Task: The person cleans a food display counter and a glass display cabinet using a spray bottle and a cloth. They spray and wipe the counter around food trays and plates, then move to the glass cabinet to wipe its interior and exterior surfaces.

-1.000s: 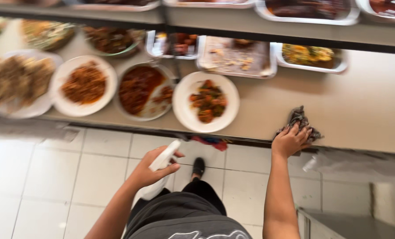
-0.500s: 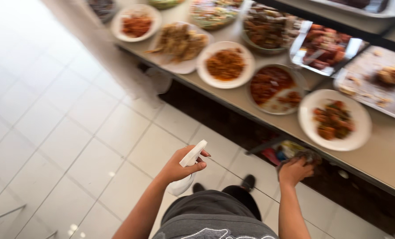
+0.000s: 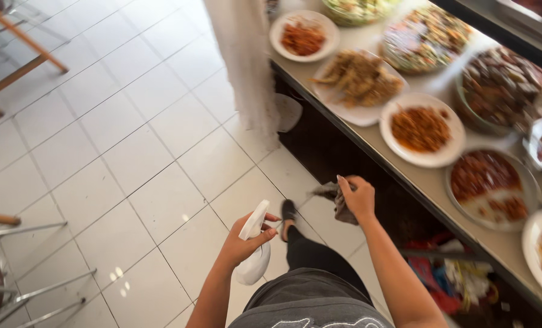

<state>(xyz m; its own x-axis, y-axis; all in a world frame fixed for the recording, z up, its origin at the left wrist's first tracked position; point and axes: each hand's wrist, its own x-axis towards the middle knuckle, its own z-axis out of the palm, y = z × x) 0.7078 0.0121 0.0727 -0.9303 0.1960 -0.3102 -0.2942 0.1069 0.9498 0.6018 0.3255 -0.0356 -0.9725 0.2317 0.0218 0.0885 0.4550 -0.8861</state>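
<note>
L hand (image 3: 242, 246) clamped on white spray bottle (image 3: 251, 256), low by hip. R hand (image 3: 357, 197) bunched round grey cloth (image 3: 337, 200), just off surface (image 3: 368, 141) edge. Uncovered food plates (image 3: 421, 129) close right: stray mist or cloth drip could foul them.

spray bottle (image 3: 252, 258) base behind left hand (image 3: 242, 246), plates (image 3: 541, 255) cut off right

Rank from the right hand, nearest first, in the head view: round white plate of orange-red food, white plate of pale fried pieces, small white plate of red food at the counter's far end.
From the right hand, which holds a grey cloth:
1. Round white plate of orange-red food, on the counter just beyond the hand.
2. White plate of pale fried pieces, further along.
3. Small white plate of red food, at the far end.
</note>
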